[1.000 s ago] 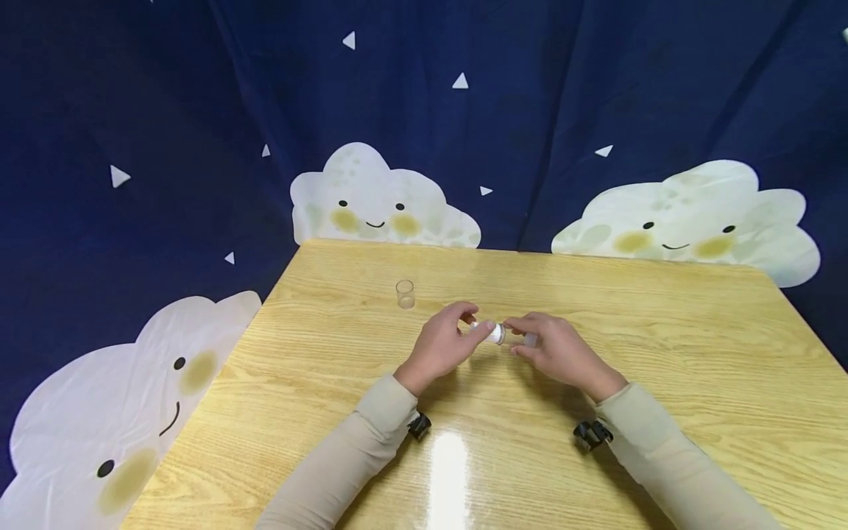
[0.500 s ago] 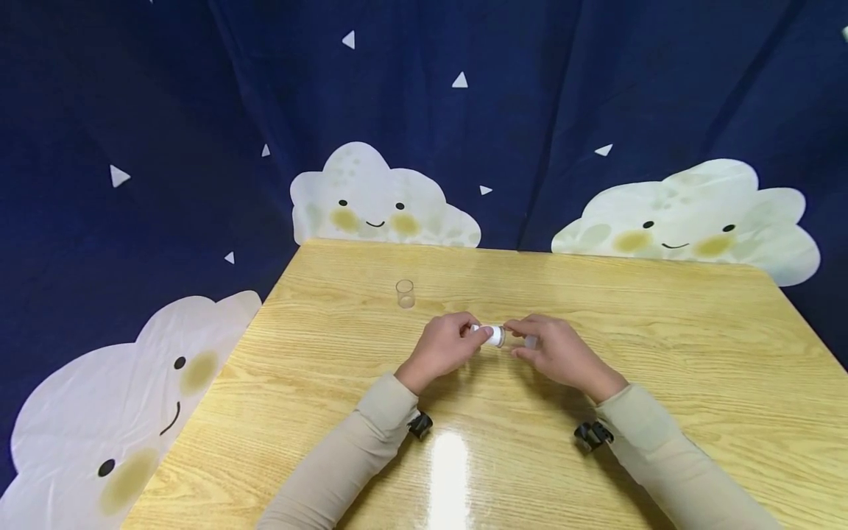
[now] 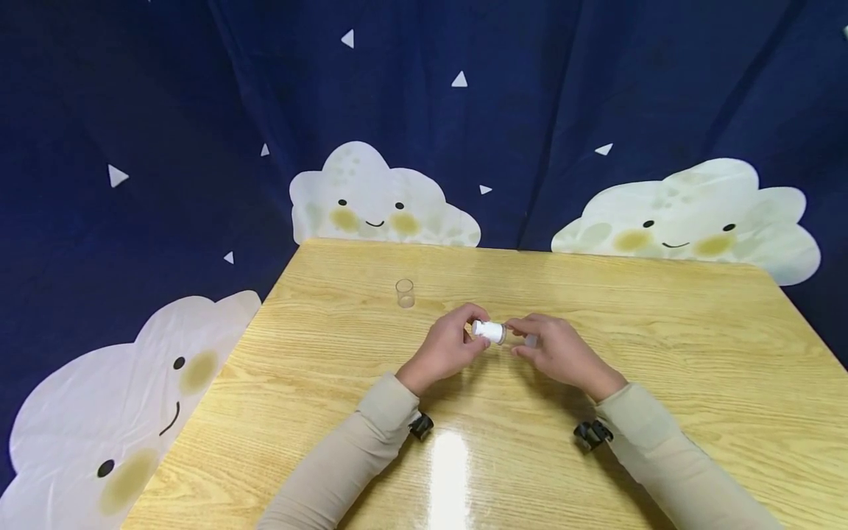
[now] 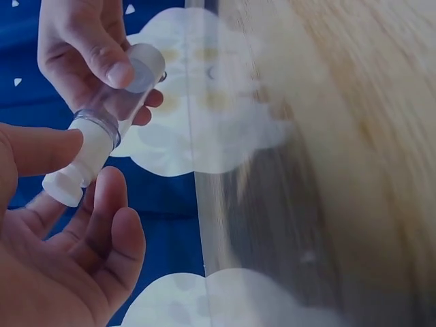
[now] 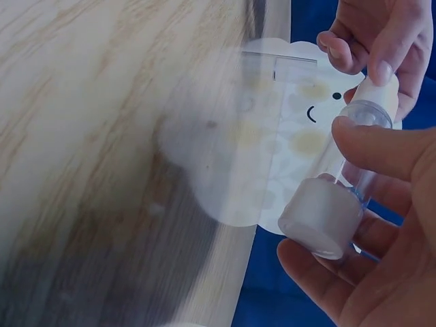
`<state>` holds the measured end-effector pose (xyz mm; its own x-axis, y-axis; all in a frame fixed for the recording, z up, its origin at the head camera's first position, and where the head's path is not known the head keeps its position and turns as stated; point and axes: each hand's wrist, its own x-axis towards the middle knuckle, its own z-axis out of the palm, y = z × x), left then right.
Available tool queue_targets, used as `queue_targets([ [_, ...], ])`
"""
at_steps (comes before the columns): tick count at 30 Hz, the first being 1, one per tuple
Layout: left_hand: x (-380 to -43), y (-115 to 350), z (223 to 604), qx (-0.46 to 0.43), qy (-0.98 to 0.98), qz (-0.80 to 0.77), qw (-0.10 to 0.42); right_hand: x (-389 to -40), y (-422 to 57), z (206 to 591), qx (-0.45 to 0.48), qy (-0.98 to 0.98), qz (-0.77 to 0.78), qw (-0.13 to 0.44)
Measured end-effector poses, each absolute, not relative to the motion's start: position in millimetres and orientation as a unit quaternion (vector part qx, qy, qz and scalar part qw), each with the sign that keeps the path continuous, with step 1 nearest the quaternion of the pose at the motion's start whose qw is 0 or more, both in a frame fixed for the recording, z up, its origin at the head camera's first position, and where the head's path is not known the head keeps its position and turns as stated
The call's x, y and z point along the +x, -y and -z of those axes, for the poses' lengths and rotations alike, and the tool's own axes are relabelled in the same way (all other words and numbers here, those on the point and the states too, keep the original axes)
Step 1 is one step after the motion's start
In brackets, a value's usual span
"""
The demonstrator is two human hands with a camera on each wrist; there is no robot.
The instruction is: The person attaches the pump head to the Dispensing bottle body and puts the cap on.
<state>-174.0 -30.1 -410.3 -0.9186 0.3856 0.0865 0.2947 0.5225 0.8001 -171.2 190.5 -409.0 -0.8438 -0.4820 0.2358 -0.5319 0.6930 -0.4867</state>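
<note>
A small clear bottle with a white base and a white pump top lies sideways between my two hands, above the table. My left hand holds the pump top between thumb and fingers, its other fingers loosely curled below in the left wrist view. From the other end, my right hand grips the clear body, thumb on one side and fingers under it. A clear ring marks where the white top meets the body. Away to the left stands a clear, open-topped cap, upright on the table.
The wooden table carries a bright light reflection near its front. Behind it hangs a dark blue curtain printed with white clouds and triangles. Black wrist cameras sit at both beige sleeve cuffs.
My left thumb and fingers have shifted around the pump top; the thumb is now lower and more of the white part shows. The right hand and the clear cap have stayed in place.
</note>
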Motion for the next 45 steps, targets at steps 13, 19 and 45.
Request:
queue_targets([
  [13,-172.4,29.4,409.4,0.126,-0.881,-0.450,0.071,-171.9,-188.6,414.8,0.282,0.918,-0.277,0.038],
  [19,-172.7,32.3,412.5,0.098,-0.886,-0.443,0.090,-170.9,-186.3,415.5,0.280,0.919,-0.275,0.035],
  [45,-174.1,34.6,411.1,0.149,-0.895,-0.416,0.058,-171.5,-184.3,414.2,0.296,0.916,-0.270,0.027],
])
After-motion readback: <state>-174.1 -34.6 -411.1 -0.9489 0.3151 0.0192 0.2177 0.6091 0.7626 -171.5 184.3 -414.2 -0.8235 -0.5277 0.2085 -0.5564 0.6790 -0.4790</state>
